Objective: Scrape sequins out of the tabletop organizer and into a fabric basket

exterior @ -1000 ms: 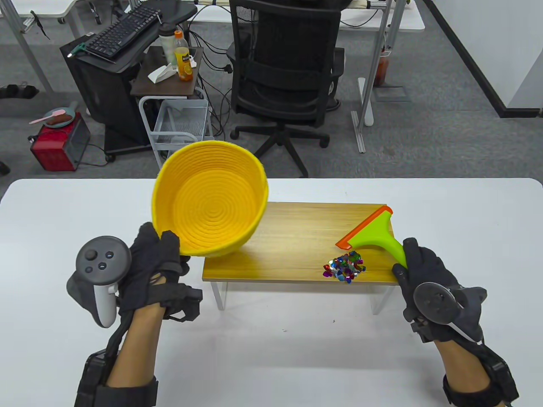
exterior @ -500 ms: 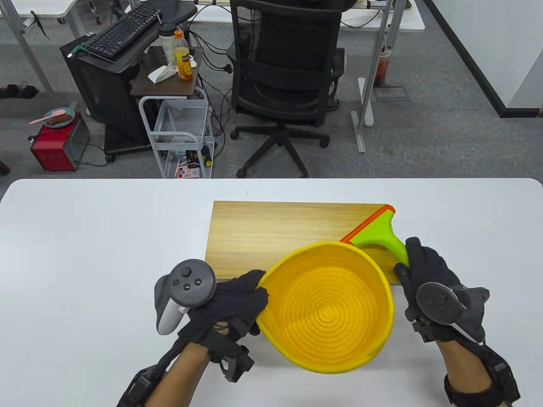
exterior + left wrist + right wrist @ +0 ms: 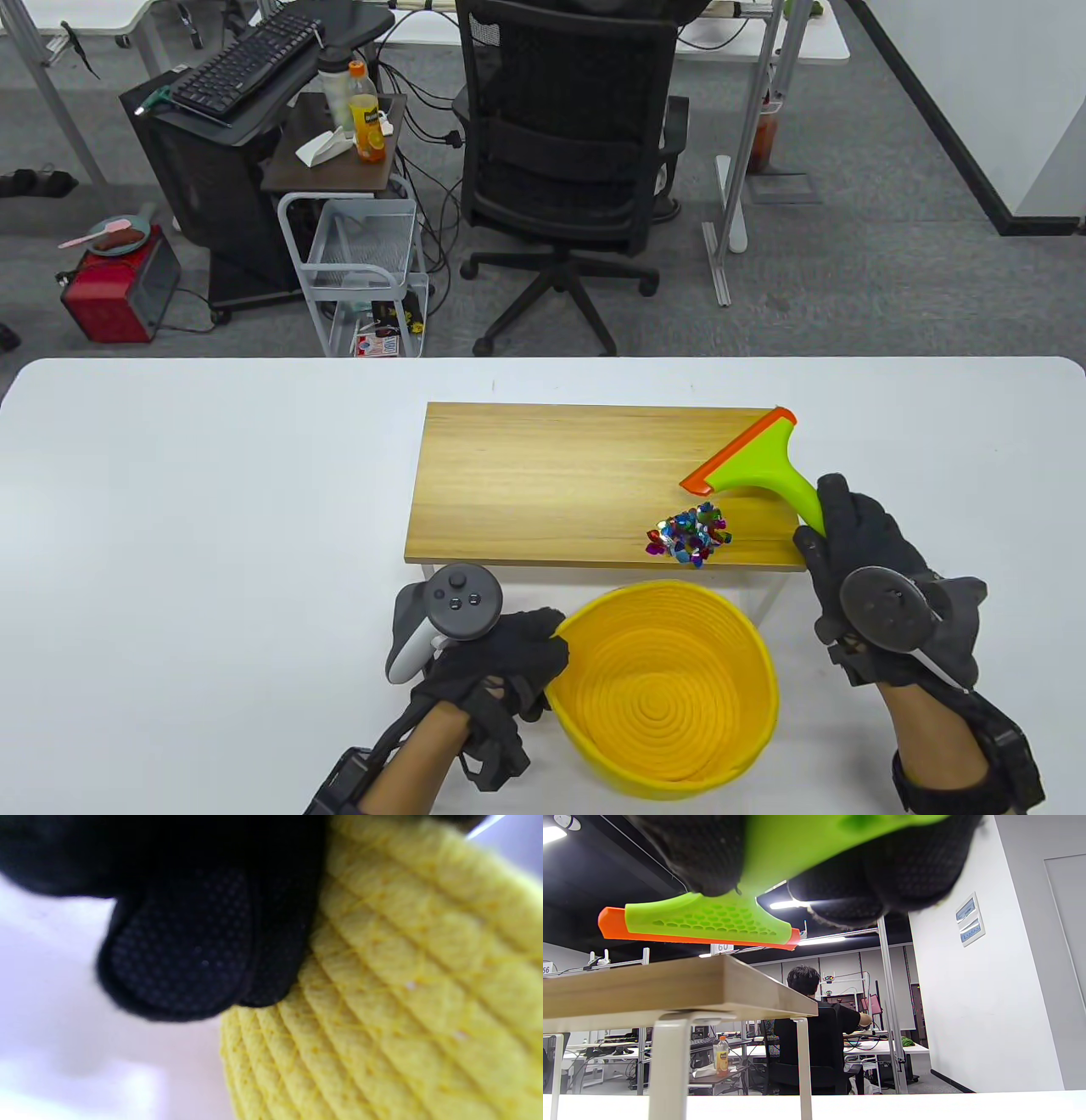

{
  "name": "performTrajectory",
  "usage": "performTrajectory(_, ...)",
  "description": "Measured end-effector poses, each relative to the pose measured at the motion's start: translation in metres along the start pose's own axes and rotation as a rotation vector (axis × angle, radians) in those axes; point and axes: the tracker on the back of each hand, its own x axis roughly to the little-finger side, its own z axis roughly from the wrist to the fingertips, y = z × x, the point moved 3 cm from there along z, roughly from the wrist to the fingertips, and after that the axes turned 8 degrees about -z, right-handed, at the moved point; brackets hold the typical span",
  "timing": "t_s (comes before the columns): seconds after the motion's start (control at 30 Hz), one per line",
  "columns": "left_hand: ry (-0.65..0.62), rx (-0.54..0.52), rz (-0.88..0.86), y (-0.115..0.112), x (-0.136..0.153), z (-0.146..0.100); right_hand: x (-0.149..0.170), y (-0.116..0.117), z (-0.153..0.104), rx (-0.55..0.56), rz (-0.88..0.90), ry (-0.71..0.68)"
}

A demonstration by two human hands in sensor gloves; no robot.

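A pile of coloured sequins [image 3: 689,534] lies near the front right edge of the wooden tabletop organizer [image 3: 543,484]. The yellow fabric basket [image 3: 666,692] sits low in front of that edge, below the sequins. My left hand [image 3: 501,658] grips the basket's left rim; in the left wrist view its fingers [image 3: 186,955] press the woven wall [image 3: 403,1005]. My right hand [image 3: 857,543] grips the handle of a green scraper with an orange blade [image 3: 751,454]. The blade hangs just above the board behind the sequins, as the right wrist view [image 3: 700,925] shows.
The organizer stands on white legs [image 3: 670,1065] on the white table [image 3: 170,509]. A black office chair [image 3: 568,153] and a cart [image 3: 365,255] stand beyond the table's far edge.
My left hand carried the basket from the organizer's left end across to its front right and lowered it below the sequins. The right hand with the scraper barely moved.
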Motion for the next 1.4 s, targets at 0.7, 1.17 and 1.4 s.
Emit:
performTrajectory(0.7, 0.14, -0.319, 0.072, 0.007, -0.002, 0.019, -0.005, 0.002, 0.0, -0.014, -0.013, -0.004)
performTrajectory(1.17, 0.085, -0.413, 0.05, 0.01, -0.008, 0.016, -0.039, -0.013, 0.009, -0.121, -0.146, -0.001)
performTrajectory(1.4, 0.065, -0.397, 0.017, 0.008, -0.012, 0.012, -0.068, -0.018, 0.01, -0.189, -0.278, -0.005)
